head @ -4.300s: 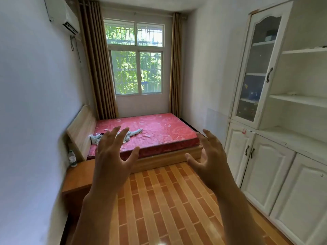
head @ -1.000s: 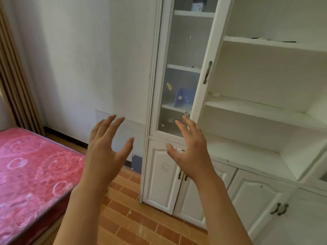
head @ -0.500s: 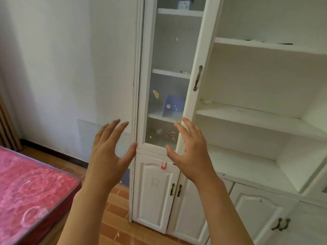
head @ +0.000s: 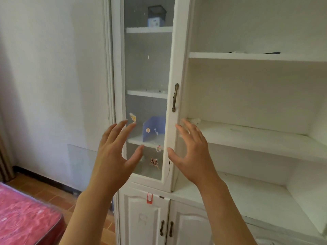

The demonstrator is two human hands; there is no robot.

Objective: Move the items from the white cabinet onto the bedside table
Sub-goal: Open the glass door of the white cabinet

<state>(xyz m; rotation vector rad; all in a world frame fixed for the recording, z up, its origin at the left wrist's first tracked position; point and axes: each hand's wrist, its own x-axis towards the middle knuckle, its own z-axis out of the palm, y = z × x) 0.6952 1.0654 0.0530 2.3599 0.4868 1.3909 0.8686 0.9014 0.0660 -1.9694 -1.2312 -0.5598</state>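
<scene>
Fingers of my left hand [head: 113, 154] and right hand [head: 192, 152] are spread, holding nothing, near the white cabinet [head: 178, 50] glass door [head: 146, 71].

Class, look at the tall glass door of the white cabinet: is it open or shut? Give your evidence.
Shut. The glass door sits flush in its frame, its handle untouched; both the left hand and right hand hover open before it.

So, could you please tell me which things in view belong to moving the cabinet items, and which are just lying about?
Belonging to the job:
- white cabinet with its glass door shut
- door handle
- blue folded card on a shelf
- small box on the top shelf
- left hand and right hand, both empty

Just lying about:
- red mattress
- stickers on the glass
</scene>
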